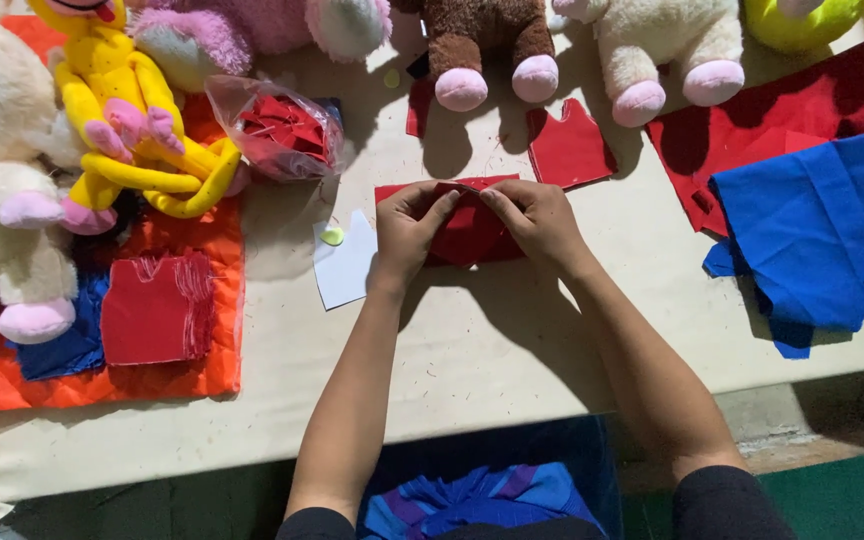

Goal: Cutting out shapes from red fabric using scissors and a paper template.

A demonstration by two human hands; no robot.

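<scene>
Both hands rest on a small red felt piece [470, 232] lying on the cream table [512, 340]. My left hand [407, 228] pinches its left upper edge. My right hand [537, 220] pinches the right upper edge, thumb and forefinger closed on the cloth. The two sets of fingertips nearly meet over the middle of the piece. Much of the felt is hidden under my fingers.
Another red cut piece [570, 148] lies just beyond. Blue cloth [822, 230] over red cloth [752, 120] sits at right. A white paper [344, 265], a bag of red scraps [277, 128], a red stack [157, 308] on orange quilt [182, 375], and plush toys [122, 110] line the back and left.
</scene>
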